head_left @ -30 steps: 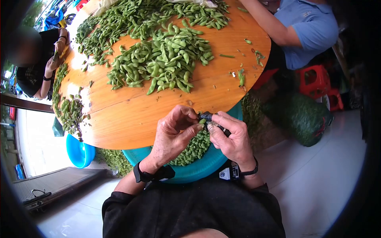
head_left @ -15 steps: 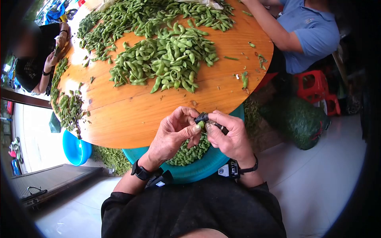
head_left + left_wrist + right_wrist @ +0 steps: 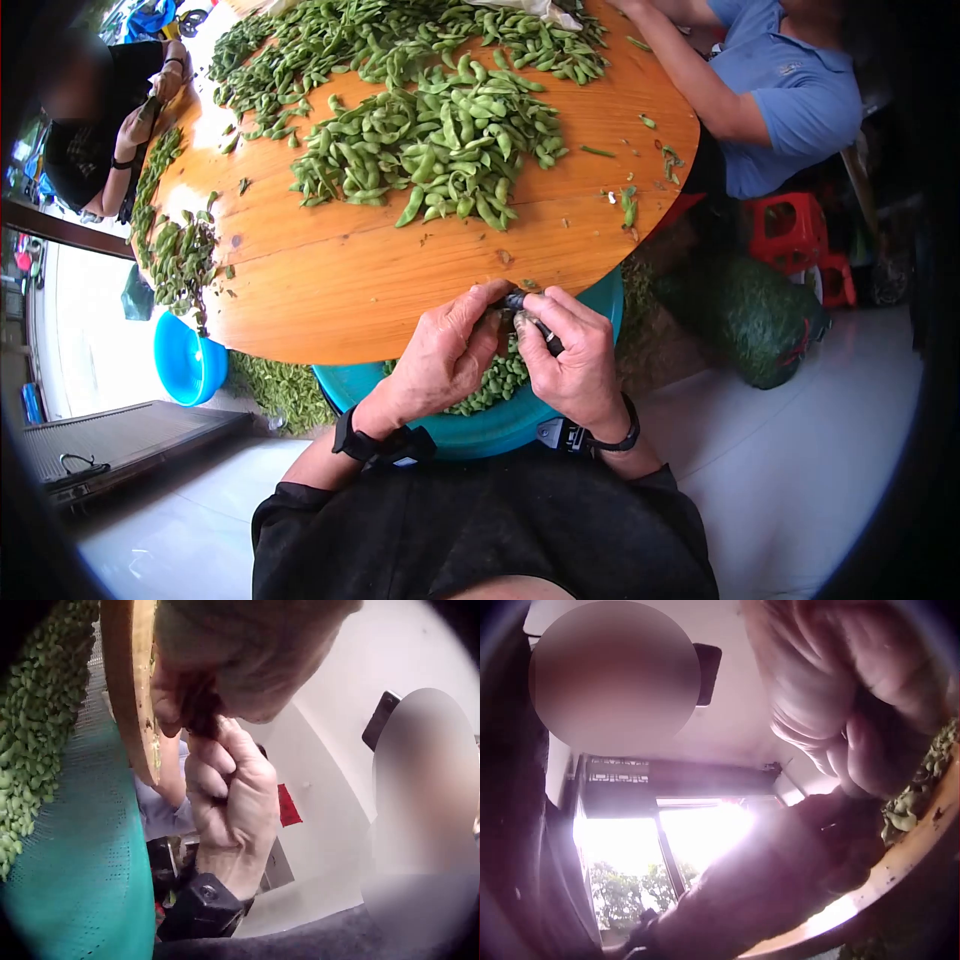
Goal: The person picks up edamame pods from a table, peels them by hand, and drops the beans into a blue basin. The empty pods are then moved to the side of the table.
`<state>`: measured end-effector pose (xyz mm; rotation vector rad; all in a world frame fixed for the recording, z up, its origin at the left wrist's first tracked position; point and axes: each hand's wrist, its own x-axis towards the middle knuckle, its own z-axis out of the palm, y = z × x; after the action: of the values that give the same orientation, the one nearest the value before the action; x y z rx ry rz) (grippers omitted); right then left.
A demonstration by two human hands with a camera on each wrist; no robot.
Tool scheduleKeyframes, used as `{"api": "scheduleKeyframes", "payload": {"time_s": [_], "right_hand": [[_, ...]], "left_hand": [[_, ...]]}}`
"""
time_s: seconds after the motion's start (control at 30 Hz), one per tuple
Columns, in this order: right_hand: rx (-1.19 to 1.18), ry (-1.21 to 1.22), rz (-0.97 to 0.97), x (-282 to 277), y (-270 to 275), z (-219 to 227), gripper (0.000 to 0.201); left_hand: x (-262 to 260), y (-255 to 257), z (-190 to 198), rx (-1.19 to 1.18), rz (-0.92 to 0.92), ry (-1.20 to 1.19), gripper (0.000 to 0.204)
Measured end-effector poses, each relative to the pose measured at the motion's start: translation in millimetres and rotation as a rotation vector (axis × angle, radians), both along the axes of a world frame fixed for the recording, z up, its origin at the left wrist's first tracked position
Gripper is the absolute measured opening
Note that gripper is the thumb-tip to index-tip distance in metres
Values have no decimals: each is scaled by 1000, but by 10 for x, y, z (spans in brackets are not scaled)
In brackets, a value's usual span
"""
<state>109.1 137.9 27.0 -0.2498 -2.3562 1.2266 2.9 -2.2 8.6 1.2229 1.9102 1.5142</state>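
In the head view, my left hand (image 3: 440, 355) and right hand (image 3: 580, 360) meet fingertip to fingertip over a teal mesh basket (image 3: 500, 440) of shelled green beans (image 3: 490, 388). The right fingers and thumb grip a short black object (image 3: 551, 338), its kind unclear. Another dark piece (image 3: 514, 299) shows at the fingertips. Curled left fingers pinch at that same spot and hide the soybean pod seen there before. The left wrist view shows both hands joined beside the table edge (image 3: 127, 690); shadow covers the pinch in both wrist views.
A round wooden table (image 3: 330, 290) bears a large heap of soybean pods (image 3: 440, 150). A person in blue (image 3: 810, 110) sits right, another in black (image 3: 90, 140) left. A blue basin (image 3: 185, 360), a red stool (image 3: 790, 235) and a full green sack (image 3: 750, 320) stand around.
The left hand has turned inward, its thumb and fingers drawing together. The green pod visible between the fingertips is now hidden. The right hand keeps its grip on the black object.
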Motion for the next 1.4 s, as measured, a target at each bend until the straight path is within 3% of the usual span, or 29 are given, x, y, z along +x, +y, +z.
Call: {"api": "scheduleKeyframes", "payload": {"time_s": [0.07, 0.1, 0.17, 0.3, 0.37, 0.47, 0.6, 0.73, 0.8, 0.87, 0.93, 0.97, 1.0, 1.07, 1.17, 1.4], "right_hand": [[-3, -19, -9, 11, 8, 12, 17], [-6, -16, -6, 15, 12, 27, 17], [-7, -14, -2, 31, 32, 33, 16], [66, 90, 50, 71, 40, 12, 17], [89, 111, 56, 96, 25, 12, 17], [82, 93, 94, 126, 16, 26, 18], [91, 70, 114, 187, 55, 87, 19], [106, 13, 135, 526, 457, 193, 26], [-44, -27, 41, 880, 748, 146, 28], [-146, -59, -200, 1114, 880, 256, 17], [-160, -32, -321, 1363, 1028, 190, 19], [-178, -31, -333, 1451, 1089, 164, 23], [-188, -62, -368, 1502, 1147, 142, 18], [-104, -183, -403, 1486, 1236, 105, 17], [36, -279, -485, 1369, 1257, 14, 10], [3, -265, -401, 1212, 1281, -236, 13]], "left_hand": [[-44, -40, -7, -61, -138, -566, 33], [-52, -51, -25, -59, -137, -566, 33], [-60, -63, -68, 164, -190, -796, 35], [-74, -97, -12, 183, -180, -775, 35], [-122, -136, -6, 87, -200, -458, 33], [-125, -169, 101, -47, -184, -355, 29], [-89, -201, 150, -150, -153, -440, 35], [-115, -377, 167, -138, -327, -476, 28], [-132, -486, 212, -212, -537, -89, 28], [-143, -584, 266, -251, -524, -97, 29], [-124, -707, 268, -189, -56, -119, 35], [-168, -779, 159, -166, 98, 100, 47], [-237, -820, 163, -293, 140, 258, 68], [-371, -869, 43, -503, 242, 605, 83], [-536, -872, -59, -704, 162, 769, 97], [-521, -377, -39, -608, -52, 920, 101]]}}
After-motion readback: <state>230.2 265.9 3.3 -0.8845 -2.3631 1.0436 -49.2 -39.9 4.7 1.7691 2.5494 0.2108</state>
